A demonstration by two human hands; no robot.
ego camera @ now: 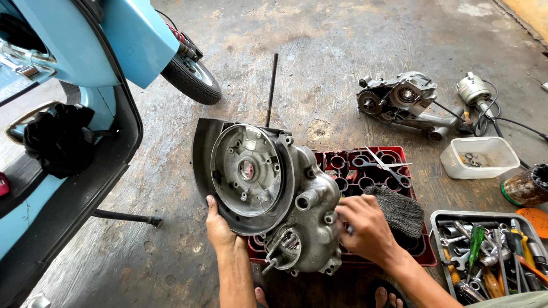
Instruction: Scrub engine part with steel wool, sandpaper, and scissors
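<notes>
On red crate [425, 254], left hand [220, 228] grasping engine casing [274, 188], right hand [365, 228] grip clenched beside it

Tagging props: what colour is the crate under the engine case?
Red, a slotted plastic crate; the head view shows it clearly beneath the grey engine case.

Your left hand [220, 228] is boxed in: engine case [274, 194] to its right, scooter [68, 142] and its stand [128, 217] to the left. Bare concrete lies between them, enough to pass a hand. Your right hand [365, 228] sits against the case, with the grey cloth [399, 211] just behind it. Scissors [385, 166] lie across the red crate [394, 154]. Further right, the tool tray [436, 219] and white tub [479, 157] block the way. Open floor beyond the rod [272, 88], up to the second engine [399, 102].
</notes>
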